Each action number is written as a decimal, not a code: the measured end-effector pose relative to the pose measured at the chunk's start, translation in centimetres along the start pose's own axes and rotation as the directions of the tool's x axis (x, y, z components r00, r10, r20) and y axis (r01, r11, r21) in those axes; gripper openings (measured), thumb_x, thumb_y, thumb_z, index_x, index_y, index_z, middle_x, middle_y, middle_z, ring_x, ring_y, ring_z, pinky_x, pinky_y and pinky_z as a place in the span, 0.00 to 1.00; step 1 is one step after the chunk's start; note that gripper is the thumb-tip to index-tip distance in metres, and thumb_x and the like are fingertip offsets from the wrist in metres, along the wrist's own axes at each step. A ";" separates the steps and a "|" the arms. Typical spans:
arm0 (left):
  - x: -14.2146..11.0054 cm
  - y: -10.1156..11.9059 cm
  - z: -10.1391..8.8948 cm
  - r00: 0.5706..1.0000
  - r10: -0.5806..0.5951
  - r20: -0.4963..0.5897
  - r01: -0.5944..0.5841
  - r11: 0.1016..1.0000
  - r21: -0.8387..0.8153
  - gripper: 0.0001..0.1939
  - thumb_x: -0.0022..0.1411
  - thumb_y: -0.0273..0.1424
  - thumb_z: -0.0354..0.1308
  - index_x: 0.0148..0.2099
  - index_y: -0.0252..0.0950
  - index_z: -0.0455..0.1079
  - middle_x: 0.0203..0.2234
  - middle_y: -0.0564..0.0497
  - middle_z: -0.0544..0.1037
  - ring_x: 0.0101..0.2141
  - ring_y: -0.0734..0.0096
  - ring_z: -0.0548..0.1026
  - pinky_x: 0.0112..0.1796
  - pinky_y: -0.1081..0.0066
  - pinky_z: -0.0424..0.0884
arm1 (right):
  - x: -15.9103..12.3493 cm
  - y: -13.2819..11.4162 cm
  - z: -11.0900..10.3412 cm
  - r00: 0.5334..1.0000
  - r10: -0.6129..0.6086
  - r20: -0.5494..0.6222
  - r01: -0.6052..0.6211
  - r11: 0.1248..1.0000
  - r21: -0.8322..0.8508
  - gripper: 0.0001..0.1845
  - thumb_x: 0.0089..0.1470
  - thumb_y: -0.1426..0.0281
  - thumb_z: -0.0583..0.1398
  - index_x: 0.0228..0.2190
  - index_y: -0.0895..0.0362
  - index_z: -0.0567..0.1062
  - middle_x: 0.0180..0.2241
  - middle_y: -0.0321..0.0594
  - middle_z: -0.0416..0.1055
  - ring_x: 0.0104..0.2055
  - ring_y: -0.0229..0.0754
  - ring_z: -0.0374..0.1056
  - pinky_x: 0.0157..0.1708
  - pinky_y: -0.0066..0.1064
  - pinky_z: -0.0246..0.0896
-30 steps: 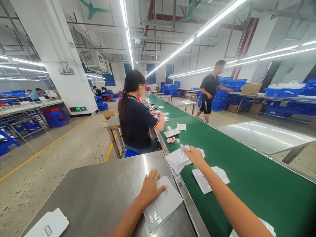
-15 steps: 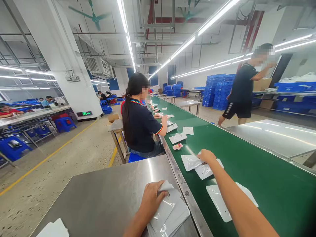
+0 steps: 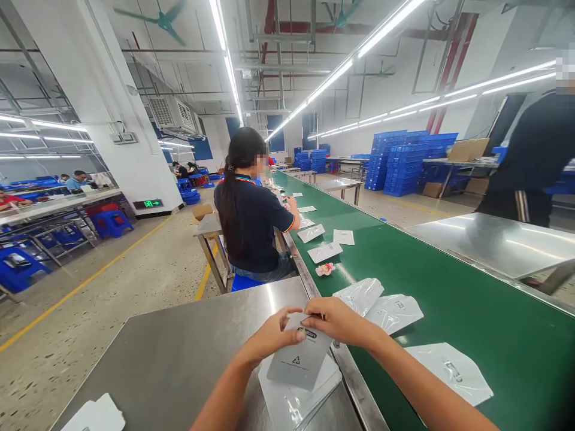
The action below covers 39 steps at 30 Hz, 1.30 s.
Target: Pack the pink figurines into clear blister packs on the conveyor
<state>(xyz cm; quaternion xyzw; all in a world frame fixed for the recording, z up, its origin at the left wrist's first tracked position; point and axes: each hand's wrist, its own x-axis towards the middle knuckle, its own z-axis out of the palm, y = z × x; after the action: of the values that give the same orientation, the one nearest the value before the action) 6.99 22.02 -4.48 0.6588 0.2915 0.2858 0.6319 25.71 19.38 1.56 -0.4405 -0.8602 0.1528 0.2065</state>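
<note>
Both my hands hold one white packaging pouch (image 3: 297, 358) by its top edge, lifted above a small stack of pouches (image 3: 300, 398) on the steel table (image 3: 179, 353). My left hand (image 3: 268, 338) pinches the pouch's upper left corner. My right hand (image 3: 338, 319) grips its upper right corner. Two more clear-and-white pouches (image 3: 380, 302) lie on the green conveyor belt (image 3: 449, 311) just beyond my right hand, and another pouch (image 3: 451, 370) lies to the right of my forearm.
A seated person in a dark shirt (image 3: 251, 221) works at the belt ahead, with flat pouches and a pink item (image 3: 324, 269) on the belt near them. Another person (image 3: 530, 161) walks past at far right. A steel table (image 3: 489, 239) flanks the belt's far side. Blue crates (image 3: 399, 161) are stacked behind.
My right hand left the pouches on the belt and came back to the table. My left hand lifted the top pouch off the stack, and both hands now hold it. The walking person moved right.
</note>
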 end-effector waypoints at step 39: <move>1.1 0.6 5.0 0.956 0.156 -0.247 -0.110 0.976 0.189 0.10 0.50 0.32 0.57 0.31 0.28 0.66 0.25 0.51 0.68 0.28 0.75 0.65 0.28 0.77 0.59 | -2.5 -1.3 -1.4 0.999 0.046 0.015 -0.044 0.989 -0.139 0.24 0.56 0.57 0.49 0.20 0.60 0.71 0.57 0.36 0.52 0.55 0.46 0.54 0.51 0.36 0.47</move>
<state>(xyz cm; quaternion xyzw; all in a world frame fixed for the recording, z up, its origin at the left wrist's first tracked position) 11.48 19.48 -4.05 0.6861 0.3508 0.3854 0.5077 26.83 16.67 2.78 -0.4717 -0.8605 0.1014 0.1638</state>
